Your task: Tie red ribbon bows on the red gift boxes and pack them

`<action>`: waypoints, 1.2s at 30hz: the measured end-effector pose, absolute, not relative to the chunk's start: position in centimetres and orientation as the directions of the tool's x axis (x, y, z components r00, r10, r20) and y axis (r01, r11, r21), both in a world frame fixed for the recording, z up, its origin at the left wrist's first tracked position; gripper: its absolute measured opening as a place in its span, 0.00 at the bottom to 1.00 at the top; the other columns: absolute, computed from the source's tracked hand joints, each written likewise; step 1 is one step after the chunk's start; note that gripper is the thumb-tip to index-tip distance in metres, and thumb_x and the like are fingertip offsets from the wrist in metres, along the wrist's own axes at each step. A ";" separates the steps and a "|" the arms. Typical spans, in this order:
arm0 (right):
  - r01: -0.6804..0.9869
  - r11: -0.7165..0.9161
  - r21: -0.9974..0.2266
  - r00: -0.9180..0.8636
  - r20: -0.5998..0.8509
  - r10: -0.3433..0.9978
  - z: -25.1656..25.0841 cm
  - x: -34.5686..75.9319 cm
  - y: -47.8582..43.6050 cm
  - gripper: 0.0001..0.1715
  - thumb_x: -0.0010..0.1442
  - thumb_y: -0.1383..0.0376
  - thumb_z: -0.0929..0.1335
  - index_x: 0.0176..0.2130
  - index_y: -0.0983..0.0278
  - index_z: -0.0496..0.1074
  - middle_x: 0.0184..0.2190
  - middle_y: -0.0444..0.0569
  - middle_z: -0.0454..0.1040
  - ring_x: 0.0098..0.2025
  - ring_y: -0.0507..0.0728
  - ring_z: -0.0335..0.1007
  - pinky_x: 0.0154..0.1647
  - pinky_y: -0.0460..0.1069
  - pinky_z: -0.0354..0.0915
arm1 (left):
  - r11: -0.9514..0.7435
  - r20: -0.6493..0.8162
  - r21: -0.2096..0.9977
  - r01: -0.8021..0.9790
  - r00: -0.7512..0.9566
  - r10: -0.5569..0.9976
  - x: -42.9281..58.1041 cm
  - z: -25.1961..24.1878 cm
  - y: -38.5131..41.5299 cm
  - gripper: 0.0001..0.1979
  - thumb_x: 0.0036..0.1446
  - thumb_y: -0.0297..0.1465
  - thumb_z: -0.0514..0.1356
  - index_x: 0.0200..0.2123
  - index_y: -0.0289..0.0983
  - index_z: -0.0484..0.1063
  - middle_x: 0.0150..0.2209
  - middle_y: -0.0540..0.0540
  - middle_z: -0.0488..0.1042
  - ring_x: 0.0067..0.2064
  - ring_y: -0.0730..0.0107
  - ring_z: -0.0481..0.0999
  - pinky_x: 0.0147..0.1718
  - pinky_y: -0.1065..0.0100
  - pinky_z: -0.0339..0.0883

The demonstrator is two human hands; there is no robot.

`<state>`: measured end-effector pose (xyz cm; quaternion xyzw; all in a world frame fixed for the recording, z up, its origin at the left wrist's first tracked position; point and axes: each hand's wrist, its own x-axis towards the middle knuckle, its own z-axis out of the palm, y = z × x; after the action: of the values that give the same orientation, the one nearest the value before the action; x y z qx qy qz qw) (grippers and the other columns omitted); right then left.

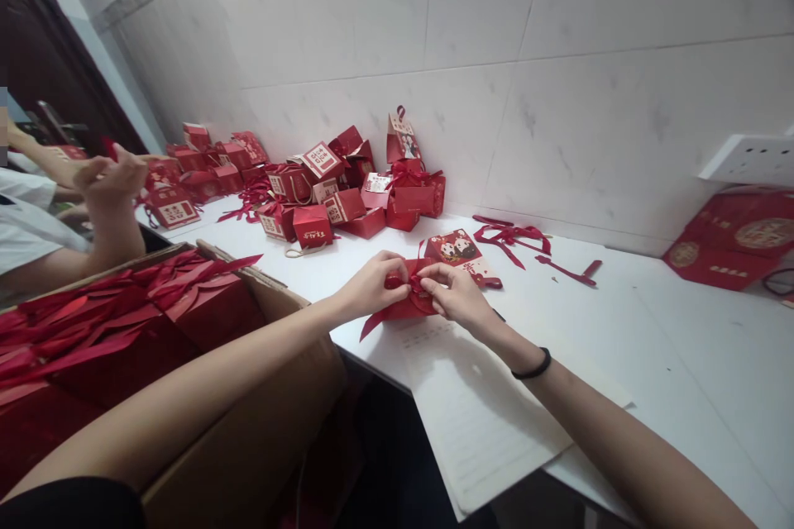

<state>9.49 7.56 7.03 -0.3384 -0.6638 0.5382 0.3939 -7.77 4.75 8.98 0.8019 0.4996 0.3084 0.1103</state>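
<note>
Tying, seemingly: left hand (380,288) and right hand (457,294) pinch ribbon (415,284) on red box (400,312); next likely needs even nine-and-three-o'clock pulls.

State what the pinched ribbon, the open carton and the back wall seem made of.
Ribbon: probably fabric with a slight sheen, being thin and softly folded; the fibre can't be told.
Carton: apparently cardboard, matt brown, with a thick, raw-edged rim.
Wall: likely glazed tile, smooth and faintly glossy, judging by straight joints and grey marbled patches; panels remain possible.
</note>
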 end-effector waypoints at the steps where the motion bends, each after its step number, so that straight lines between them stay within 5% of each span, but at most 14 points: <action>1: -0.019 0.143 -0.990 -0.457 0.136 0.879 7.0 9.4 7.6 0.16 0.47 0.58 0.67 0.35 0.65 0.64 0.20 0.39 0.64 0.13 0.45 0.51 0.10 0.41 0.45 | -0.475 0.384 0.488 0.733 0.309 0.870 -7.8 9.0 4.7 0.03 0.49 0.30 0.58 0.28 0.36 0.67 0.41 0.44 0.67 0.45 0.64 0.68 0.47 0.61 0.62; 6: -0.215 -0.086 -0.973 -0.453 0.021 0.891 6.9 9.5 8.0 0.26 0.40 0.60 0.72 0.37 0.64 0.60 0.16 0.33 0.60 0.13 0.44 0.48 0.11 0.38 0.42 | -0.486 0.395 0.488 0.725 0.313 0.864 -7.9 8.8 4.8 0.02 0.49 0.29 0.57 0.28 0.37 0.67 0.39 0.45 0.68 0.44 0.65 0.69 0.46 0.63 0.63; 14: -0.335 -0.300 -0.893 -0.562 -0.066 0.824 7.7 9.6 7.5 0.23 0.38 0.62 0.73 0.32 0.63 0.60 0.14 0.33 0.59 0.10 0.42 0.43 0.08 0.39 0.35 | -0.463 0.361 0.519 0.719 0.307 0.881 -7.7 9.2 4.8 0.03 0.50 0.30 0.58 0.28 0.36 0.66 0.40 0.44 0.67 0.43 0.65 0.68 0.46 0.62 0.62; 22: -0.041 0.129 -0.991 -0.418 0.134 0.899 7.7 10.1 7.7 0.21 0.45 0.54 0.70 0.34 0.66 0.65 0.12 0.37 0.62 0.10 0.46 0.52 0.08 0.40 0.43 | -0.456 0.361 0.523 0.720 0.297 0.884 -7.7 9.2 4.6 0.03 0.49 0.30 0.58 0.28 0.36 0.66 0.40 0.44 0.67 0.43 0.65 0.69 0.46 0.61 0.63; 29: 0.057 0.192 -0.980 -0.463 0.144 0.875 7.3 10.1 8.0 0.15 0.51 0.56 0.66 0.34 0.65 0.66 0.21 0.42 0.65 0.15 0.48 0.57 0.11 0.42 0.51 | -0.462 0.367 0.517 0.720 0.301 0.880 -7.8 9.1 4.5 0.02 0.49 0.29 0.58 0.28 0.37 0.67 0.41 0.45 0.67 0.44 0.65 0.69 0.47 0.61 0.63; 32: 0.246 0.543 -0.803 -0.334 0.456 0.825 7.3 10.5 8.5 0.10 0.56 0.62 0.62 0.36 0.64 0.69 0.34 0.50 0.68 0.28 0.54 0.67 0.25 0.48 0.66 | -0.464 0.366 0.513 0.722 0.305 0.879 -7.8 9.0 4.6 0.03 0.49 0.30 0.58 0.27 0.37 0.67 0.42 0.44 0.67 0.44 0.64 0.69 0.47 0.61 0.63; 36: 0.416 0.809 -0.415 -0.435 0.691 0.578 7.3 11.1 9.0 0.13 0.59 0.69 0.60 0.41 0.61 0.70 0.49 0.55 0.59 0.47 0.60 0.63 0.46 0.56 0.64 | -0.476 0.356 0.517 0.711 0.327 0.875 -7.7 9.1 4.6 0.04 0.49 0.31 0.58 0.27 0.36 0.67 0.43 0.44 0.66 0.43 0.65 0.70 0.46 0.62 0.64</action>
<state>11.14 9.02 7.29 -0.2951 -0.8420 0.0914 0.4423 -7.69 4.58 9.11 0.8033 0.4936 0.3046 0.1349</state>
